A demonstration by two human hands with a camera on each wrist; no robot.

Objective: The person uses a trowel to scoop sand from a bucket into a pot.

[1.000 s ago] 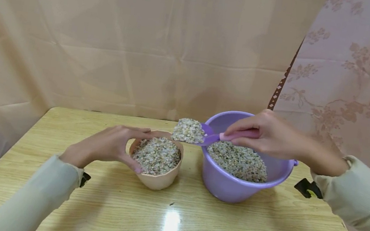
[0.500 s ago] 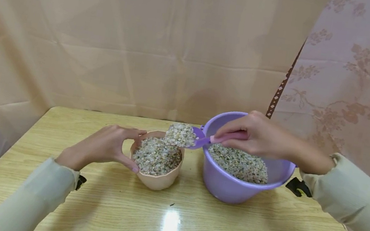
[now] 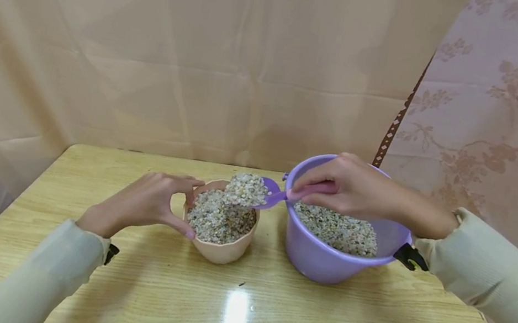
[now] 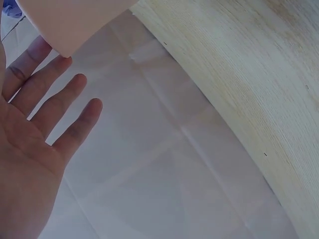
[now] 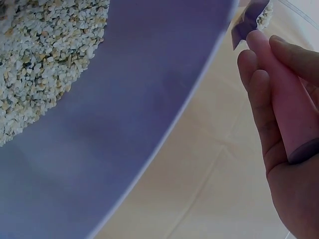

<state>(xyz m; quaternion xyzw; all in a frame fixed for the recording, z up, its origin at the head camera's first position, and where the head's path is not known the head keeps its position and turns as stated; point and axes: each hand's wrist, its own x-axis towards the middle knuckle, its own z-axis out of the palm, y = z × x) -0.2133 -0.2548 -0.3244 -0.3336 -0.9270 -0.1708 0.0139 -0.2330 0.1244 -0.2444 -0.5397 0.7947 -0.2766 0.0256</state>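
Note:
My right hand (image 3: 348, 186) grips the pink handle (image 5: 289, 99) of a small trowel. Its purple blade (image 3: 273, 192) bears a heap of pale gravel (image 3: 246, 188) over the right side of a peach pot (image 3: 220, 254). Gravel (image 3: 217, 219) nearly fills the pot. At the pot's left side, my left hand (image 3: 144, 203) holds the rim between thumb and index finger; the other fingers (image 4: 65, 104) stretch out loosely in the left wrist view. Beneath my right hand stands a lilac bucket (image 3: 319, 262), partly filled with gravel (image 3: 339, 232).
Pot and bucket stand side by side on a wooden table (image 3: 167, 304), a small gap between them. Behind the table hangs a beige cloth (image 3: 154, 56), with a floral cloth (image 3: 506, 120) at right. A dark speck (image 3: 242, 284) lies in front of the pot.
My right hand has brought the loaded trowel leftward and slightly down, from beside the bucket's rim to over the pot. My left hand has stayed at the pot.

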